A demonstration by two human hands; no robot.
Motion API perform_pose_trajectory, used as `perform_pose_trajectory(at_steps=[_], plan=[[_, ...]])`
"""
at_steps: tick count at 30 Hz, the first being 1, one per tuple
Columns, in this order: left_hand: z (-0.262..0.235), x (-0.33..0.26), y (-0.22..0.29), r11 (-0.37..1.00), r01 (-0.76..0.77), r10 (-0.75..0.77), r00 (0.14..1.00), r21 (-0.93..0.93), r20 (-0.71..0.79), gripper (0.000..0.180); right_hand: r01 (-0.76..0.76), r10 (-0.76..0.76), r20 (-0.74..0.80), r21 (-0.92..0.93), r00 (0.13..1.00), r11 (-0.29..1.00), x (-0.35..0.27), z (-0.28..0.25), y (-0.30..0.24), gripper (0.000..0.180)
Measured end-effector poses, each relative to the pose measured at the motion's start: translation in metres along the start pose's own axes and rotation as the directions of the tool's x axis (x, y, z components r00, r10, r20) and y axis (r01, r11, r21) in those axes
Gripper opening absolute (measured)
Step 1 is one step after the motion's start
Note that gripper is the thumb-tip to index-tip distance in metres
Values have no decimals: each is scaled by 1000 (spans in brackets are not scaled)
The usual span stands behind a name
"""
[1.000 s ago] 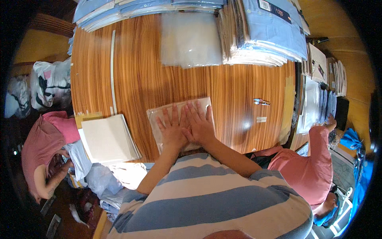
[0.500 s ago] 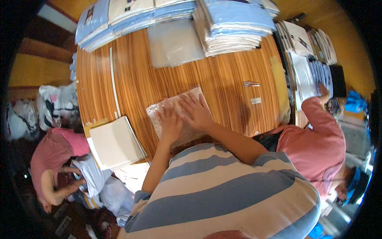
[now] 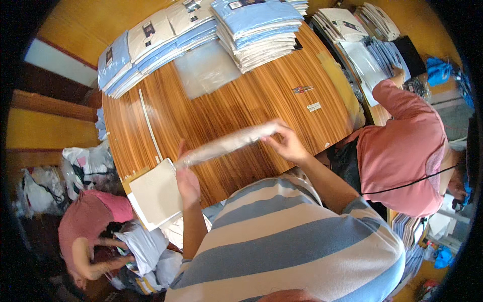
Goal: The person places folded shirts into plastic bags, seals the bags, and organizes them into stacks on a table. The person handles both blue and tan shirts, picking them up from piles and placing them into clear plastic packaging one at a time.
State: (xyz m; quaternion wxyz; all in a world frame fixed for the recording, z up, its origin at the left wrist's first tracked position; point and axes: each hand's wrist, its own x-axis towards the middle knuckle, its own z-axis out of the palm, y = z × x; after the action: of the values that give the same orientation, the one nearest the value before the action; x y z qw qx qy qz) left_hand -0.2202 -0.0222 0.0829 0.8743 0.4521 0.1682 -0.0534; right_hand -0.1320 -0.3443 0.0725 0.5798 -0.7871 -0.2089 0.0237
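Nearest the wearer, the left hand [image 3: 187, 182] grips the near-left end of a clear plastic bag [image 3: 226, 143] with a pale folded garment inside, fingers closed round its edge. The right hand [image 3: 288, 142] pinches the bag's other end between thumb and fingers, so the bag hangs lifted edge-on above the near part of the wooden table [image 3: 241, 108], clear of its surface. Just left of the bag, at the table's near-left corner, lies a stack of white card sheets [image 3: 157, 194]. Below that corner a person in a pink top [image 3: 85, 221] bends over white sacks [image 3: 146, 246]. Right of the table, another person in a salmon shirt [image 3: 402, 156] leans away. Farther across the table lies a flat pile of empty clear bags [image 3: 206, 70]. Along the far edge stand stacks of packed folded shirts [image 3: 256, 30], blue and cream.
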Motion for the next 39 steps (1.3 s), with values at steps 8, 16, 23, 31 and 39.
perform_pose_trajectory(at_steps=[8, 16, 23, 31, 39], plan=[[-38, 24, -99, 996, 16, -2, 989, 93, -149, 49, 166, 70, 299, -694, 952, 700, -37, -9, 56, 38], [-38, 6, -101, 919, 69, -59, 998, 389, -37, 37, -539, 542, 9, -100, 840, 836, -38, 20, 51, 49], [21, 8, -23, 786, -105, 95, 994, 609, 49, 37, -395, 387, -82, -111, 918, 912, 2, -3, 2, 45], [178, 161, 110, 690, -429, 385, 900, 583, 206, 42, -45, -29, -307, -232, 951, 972, 209, -156, -46, 44], [241, 365, 101, 449, -469, 591, 795, 761, 141, 32, -87, -133, -313, -599, 940, 796, 369, -264, 32, 71]])
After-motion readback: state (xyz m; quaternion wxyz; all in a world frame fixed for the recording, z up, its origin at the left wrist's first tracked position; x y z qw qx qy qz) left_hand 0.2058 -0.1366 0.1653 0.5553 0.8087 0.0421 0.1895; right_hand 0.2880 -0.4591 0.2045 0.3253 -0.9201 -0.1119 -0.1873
